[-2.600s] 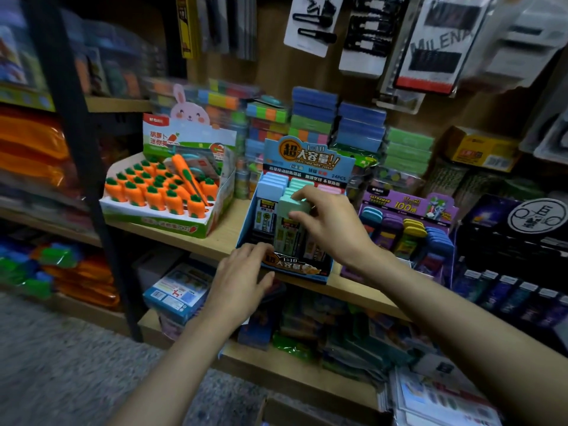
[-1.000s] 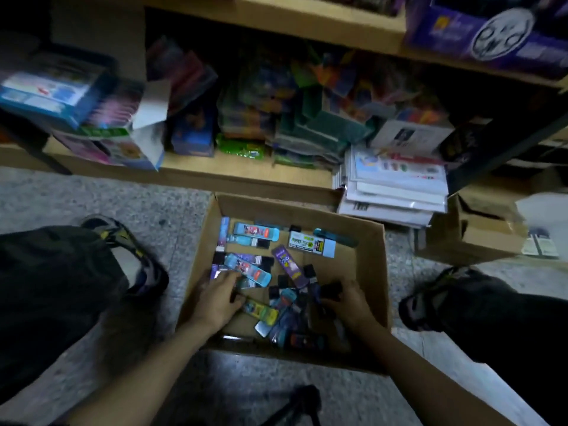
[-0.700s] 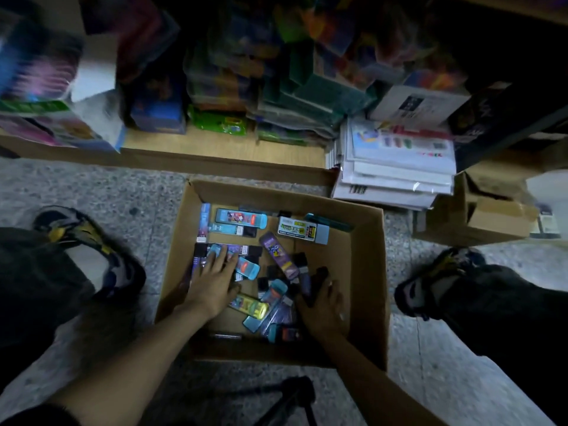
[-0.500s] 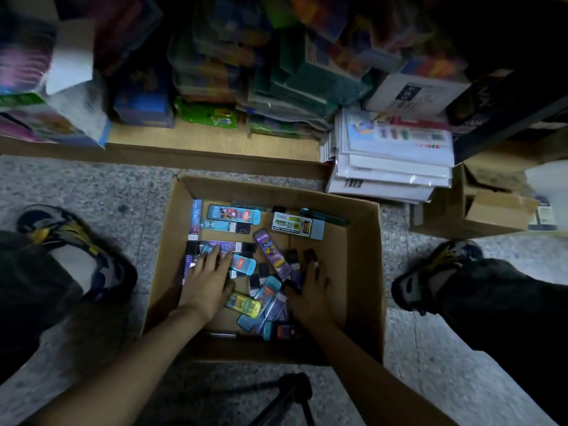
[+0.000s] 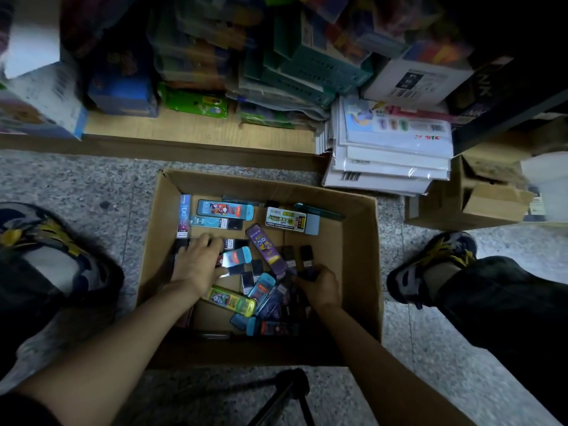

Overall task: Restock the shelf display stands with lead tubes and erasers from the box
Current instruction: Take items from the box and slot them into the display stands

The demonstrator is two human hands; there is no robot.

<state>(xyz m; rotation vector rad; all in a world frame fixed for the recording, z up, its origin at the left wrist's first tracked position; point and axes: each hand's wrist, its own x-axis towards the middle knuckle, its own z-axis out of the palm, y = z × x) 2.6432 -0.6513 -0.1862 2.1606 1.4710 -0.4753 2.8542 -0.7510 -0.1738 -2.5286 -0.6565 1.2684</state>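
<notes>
Ctr frame, on floor (image 5: 92, 186): cardboard box (image 5: 359, 256) w/ loose lead tubes (image 5: 264, 250). Left hand (image 5: 196, 265) lies flat, fingers straight, on tubes; right hand (image 5: 321, 287) curls round dark tubes (image 5: 306, 262). Step: gathering stock. Next: firm handful, lift clear of box walls.
</notes>
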